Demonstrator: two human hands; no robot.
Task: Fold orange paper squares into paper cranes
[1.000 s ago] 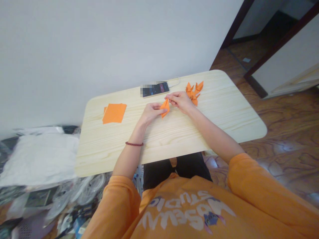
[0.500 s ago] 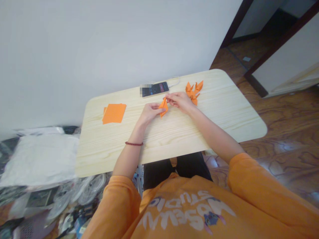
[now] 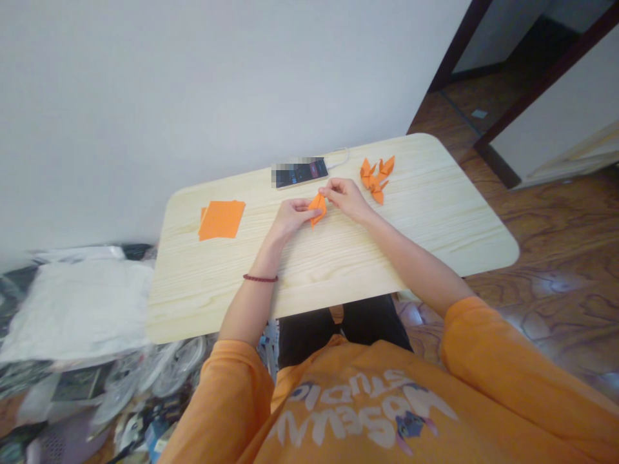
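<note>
A small folded piece of orange paper [image 3: 317, 206], shaped like a narrow diamond, is held up over the table between my hands. My left hand [image 3: 291, 218] pinches it from the left, thumb across its front. At the paper's top tip, the fingertips of my right hand [image 3: 344, 197] are closed on the point. Several finished orange paper cranes [image 3: 374, 182] lie close together to the right of my right hand. Over on the left rests a stack of square orange paper sheets [image 3: 222, 220], its edges slightly uneven.
A phone [image 3: 300, 173] with a white cable [image 3: 342, 154] lies at the back of the pale wooden table [image 3: 193, 290], near the wall. White bags [image 3: 77, 309] and clutter fill the floor to the left. A doorway opens at the upper right.
My right hand has shifted slightly left, and its fingers have drawn together on the folded paper's top tip. My left hand keeps its pinch in nearly the same place.
</note>
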